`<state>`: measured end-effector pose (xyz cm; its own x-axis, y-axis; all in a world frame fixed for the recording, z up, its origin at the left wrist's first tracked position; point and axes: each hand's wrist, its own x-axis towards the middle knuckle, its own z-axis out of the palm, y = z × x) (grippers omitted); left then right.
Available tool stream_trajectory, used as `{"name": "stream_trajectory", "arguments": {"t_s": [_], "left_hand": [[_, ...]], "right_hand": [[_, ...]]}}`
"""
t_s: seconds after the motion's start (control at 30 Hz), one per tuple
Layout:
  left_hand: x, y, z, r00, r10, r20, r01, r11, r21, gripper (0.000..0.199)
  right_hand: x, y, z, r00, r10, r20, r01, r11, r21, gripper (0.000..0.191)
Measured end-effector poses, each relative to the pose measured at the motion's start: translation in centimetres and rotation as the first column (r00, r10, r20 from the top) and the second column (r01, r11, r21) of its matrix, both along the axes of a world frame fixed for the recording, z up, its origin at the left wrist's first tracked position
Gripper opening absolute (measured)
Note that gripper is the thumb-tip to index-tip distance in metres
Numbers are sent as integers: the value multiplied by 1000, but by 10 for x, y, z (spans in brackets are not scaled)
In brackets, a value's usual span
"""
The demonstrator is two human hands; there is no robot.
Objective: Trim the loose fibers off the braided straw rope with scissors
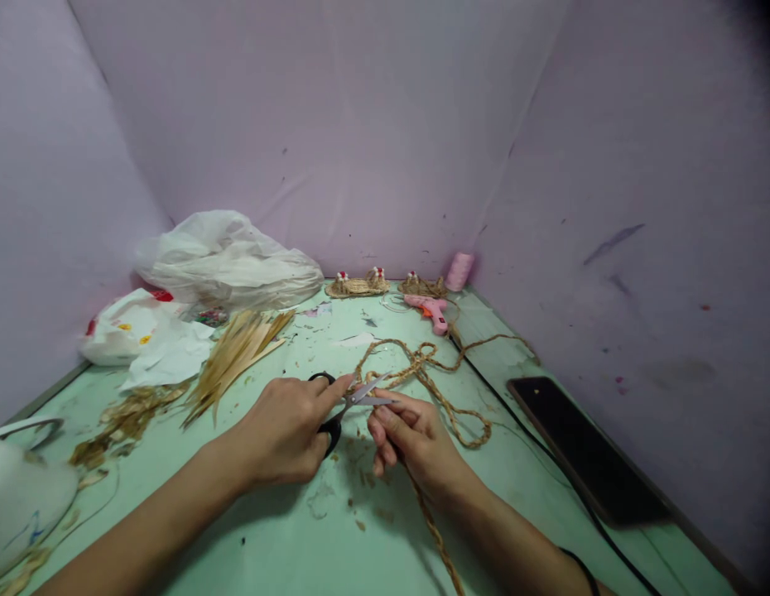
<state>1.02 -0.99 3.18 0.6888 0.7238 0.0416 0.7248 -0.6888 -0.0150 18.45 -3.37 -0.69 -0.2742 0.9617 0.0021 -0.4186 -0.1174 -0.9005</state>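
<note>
My left hand (291, 426) is closed on a pair of scissors (360, 396) with black handles. The blades are parted and point right, close to the fingertips of my right hand (416, 439). That hand pinches a braided straw cord (431, 521); one length hangs down from it toward the front edge of the view. More of the cord lies in loops on the table beyond my right hand. Whether the blades touch the cord is hard to make out.
A pink glue gun (431, 313), a pink thread spool (460, 271) and small woven pieces (358, 285) stand at the back. Dried leaf strips (229, 360) and plastic bags (229, 261) lie left. A black phone (584, 447) and cable (534, 439) lie right.
</note>
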Motion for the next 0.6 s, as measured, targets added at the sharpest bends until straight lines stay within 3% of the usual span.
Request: {"name": "stream_trajectory", "arguments": {"t_s": [0.1,0.37,0.6], "left_hand": [[2,-2,1,1000,22,3,-22,999,-29,64],[6,-6,1,998,64,3,-62,987,-149,68],[7,-7,1,999,34,-9,-35,992,-118,64]], "right_hand": [[-2,-1,0,1000,-16,0,16,1000,1,25],[-3,-5,-3,971,-40,235,30,999,45,35],[-2,-6,-4,960,-54,274,39,997,59,35]]}}
